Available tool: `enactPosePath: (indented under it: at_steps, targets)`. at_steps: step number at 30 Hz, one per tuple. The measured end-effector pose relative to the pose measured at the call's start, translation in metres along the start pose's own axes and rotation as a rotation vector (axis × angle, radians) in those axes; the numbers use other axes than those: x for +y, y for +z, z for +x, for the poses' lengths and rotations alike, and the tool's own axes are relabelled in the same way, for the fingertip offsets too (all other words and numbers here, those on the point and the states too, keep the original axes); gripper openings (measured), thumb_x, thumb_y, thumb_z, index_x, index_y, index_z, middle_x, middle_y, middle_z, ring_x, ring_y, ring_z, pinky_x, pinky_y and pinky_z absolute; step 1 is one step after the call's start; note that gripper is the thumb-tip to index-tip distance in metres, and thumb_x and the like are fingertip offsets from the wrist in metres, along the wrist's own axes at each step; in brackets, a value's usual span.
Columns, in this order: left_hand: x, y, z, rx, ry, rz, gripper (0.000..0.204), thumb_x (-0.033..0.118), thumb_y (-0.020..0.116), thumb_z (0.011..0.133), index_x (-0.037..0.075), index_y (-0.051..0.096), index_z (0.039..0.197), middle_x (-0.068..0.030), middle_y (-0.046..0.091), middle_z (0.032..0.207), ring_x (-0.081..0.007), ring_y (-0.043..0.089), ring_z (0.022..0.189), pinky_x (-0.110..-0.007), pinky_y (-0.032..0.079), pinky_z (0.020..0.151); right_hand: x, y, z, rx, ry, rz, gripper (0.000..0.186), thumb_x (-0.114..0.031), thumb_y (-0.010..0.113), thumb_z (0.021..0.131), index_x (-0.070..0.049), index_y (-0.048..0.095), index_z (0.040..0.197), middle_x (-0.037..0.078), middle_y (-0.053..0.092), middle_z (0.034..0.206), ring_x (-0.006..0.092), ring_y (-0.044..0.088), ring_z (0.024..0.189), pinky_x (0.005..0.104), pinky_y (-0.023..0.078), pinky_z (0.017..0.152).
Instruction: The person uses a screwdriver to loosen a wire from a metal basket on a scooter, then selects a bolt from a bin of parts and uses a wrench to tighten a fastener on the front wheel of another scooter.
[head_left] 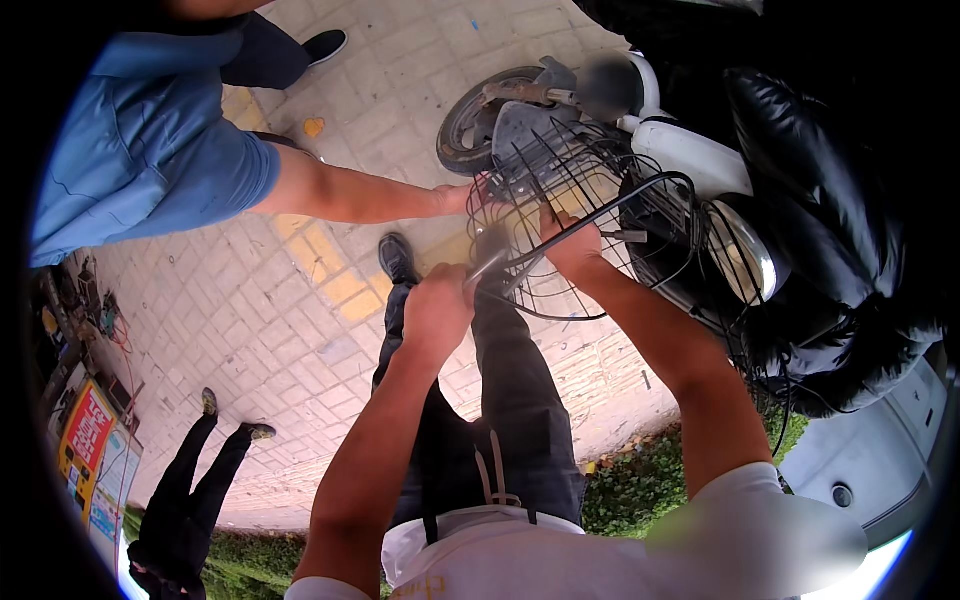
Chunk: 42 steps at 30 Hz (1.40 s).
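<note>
A black wire basket (560,290) sits at the front of a scooter. My right hand (575,245) is closed on the basket's wires beside its thick dark rim. My left hand (437,305) is closed at the basket's near left side. A shiny metal tool (487,268) juts from that fist; its outline is smeared, so its exact kind does not show. Another person's hand (465,197) touches the far left side of the basket, with the arm reaching in from a blue sleeve (215,180).
The scooter's front wheel (475,125) lies beyond the basket, and a black padded cover (820,190) hangs over its right side. A grey car (870,450) stands at lower right, near a low hedge (640,490). Another person in dark trousers (190,470) is at lower left, by a red-and-yellow sign (88,425).
</note>
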<state>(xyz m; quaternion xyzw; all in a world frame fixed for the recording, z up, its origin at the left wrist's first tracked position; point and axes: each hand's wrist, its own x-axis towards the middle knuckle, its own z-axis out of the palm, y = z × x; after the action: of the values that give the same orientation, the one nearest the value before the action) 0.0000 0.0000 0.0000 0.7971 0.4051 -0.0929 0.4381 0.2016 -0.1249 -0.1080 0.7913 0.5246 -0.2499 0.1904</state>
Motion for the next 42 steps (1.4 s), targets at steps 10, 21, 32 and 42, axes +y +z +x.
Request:
enactPosePath:
  at_steps: [10,21,32,42]
  targets:
    - [0.001,0.004,0.000,-0.010,0.018,-0.004,0.011,0.013,0.059,0.082,0.002,0.058,0.086,-0.0159,0.058,0.083,-0.0366,0.059,0.074,-0.044,0.048,0.064,-0.001,-0.027,-0.002,-0.074,0.344,0.564,0.038,-0.018,0.046,0.084,-0.015,0.055,0.121,0.017,0.065,0.097,0.0357,0.061,0.090,0.0430,0.049,0.074]
    - [0.000,0.003,0.002,0.035,0.023,-0.035,0.011,0.012,0.058,0.082,0.004,0.059,0.088,-0.0162,0.058,0.083,-0.0364,0.059,0.075,-0.044,0.048,0.065,-0.034,0.018,0.013,0.190,0.928,2.099,0.011,-0.009,0.053,0.084,-0.007,0.062,0.091,-0.004,0.043,0.056,0.0081,0.036,0.044,0.0268,0.032,0.043]
    - [0.004,-0.004,0.005,0.009,0.025,0.011,0.013,0.014,0.059,0.084,0.001,0.061,0.089,-0.0159,0.059,0.082,-0.0367,0.058,0.074,-0.043,0.046,0.065,-0.011,0.033,-0.002,0.261,0.679,1.672,0.018,-0.016,0.050,0.086,-0.005,0.055,0.073,0.002,0.051,0.058,0.0180,0.051,0.048,0.0324,0.038,0.044]
    - [0.002,-0.003,0.002,0.019,0.027,-0.022,0.013,0.013,0.059,0.083,0.001,0.061,0.089,-0.0170,0.059,0.081,-0.0380,0.057,0.074,-0.045,0.046,0.065,0.004,0.000,-0.014,0.173,0.059,0.167,0.037,-0.011,0.051,0.076,-0.006,0.057,0.112,0.010,0.063,0.079,0.0284,0.065,0.065,0.0393,0.051,0.055]
